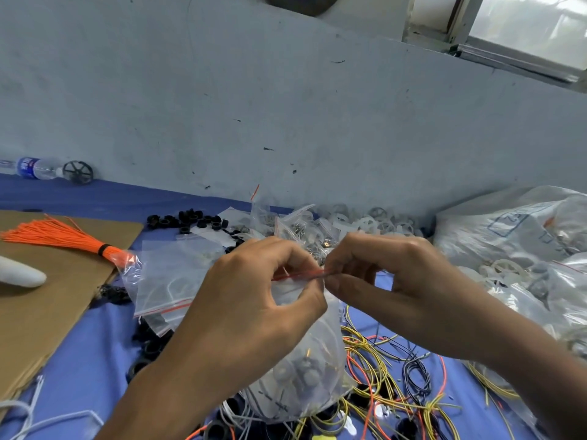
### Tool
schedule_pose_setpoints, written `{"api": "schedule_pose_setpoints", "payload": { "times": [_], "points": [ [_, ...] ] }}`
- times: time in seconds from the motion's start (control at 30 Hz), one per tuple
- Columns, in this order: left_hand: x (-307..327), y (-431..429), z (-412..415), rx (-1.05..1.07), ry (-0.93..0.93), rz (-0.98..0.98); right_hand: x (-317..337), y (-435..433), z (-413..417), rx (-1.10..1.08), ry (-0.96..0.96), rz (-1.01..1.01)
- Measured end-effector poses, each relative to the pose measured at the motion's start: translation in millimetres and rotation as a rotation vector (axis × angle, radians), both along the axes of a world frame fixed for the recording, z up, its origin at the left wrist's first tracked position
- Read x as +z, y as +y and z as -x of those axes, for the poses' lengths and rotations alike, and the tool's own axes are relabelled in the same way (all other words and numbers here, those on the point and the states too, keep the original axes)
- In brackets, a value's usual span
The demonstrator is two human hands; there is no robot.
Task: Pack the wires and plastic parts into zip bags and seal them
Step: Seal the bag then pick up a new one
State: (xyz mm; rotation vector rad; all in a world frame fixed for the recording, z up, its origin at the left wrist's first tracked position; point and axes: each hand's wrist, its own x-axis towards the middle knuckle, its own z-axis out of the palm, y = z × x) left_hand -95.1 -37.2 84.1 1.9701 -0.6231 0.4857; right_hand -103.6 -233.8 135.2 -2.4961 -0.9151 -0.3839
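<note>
A filled clear zip bag (305,376) hangs between my hands over the blue table; wires and grey plastic parts show through it. My left hand (254,300) pinches the left part of its red zip strip (301,275). My right hand (390,281) pinches the same strip at its right end. Loose yellow, orange and black wires (381,360) lie under and to the right of the bag. A stack of empty zip bags (171,274) lies to the left. Black plastic rings (187,219) sit further back.
A bundle of orange wires (54,235) lies on brown cardboard (47,306) at the left, next to a white object (19,273). Large clear sacks of white parts (514,236) fill the right. White rings (365,222) line the wall. A water bottle (31,168) lies far left.
</note>
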Motion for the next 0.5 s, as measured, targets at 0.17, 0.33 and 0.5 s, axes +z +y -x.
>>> {"api": "schedule_pose_setpoints", "payload": {
  "times": [0.17,0.33,0.5],
  "points": [
    [1.4,2.4,-0.8,-0.023,0.041,0.019,1.1,-2.8,1.1,0.027,0.048,-0.048],
    [0.4,6.2,-3.4,-0.009,0.074,-0.018,1.5,-13.7,1.8,0.009,0.12,-0.109],
    [0.3,8.7,-7.0,0.029,0.069,-0.028,2.7,-22.1,4.1,-0.024,0.135,-0.139]
  ]
}}
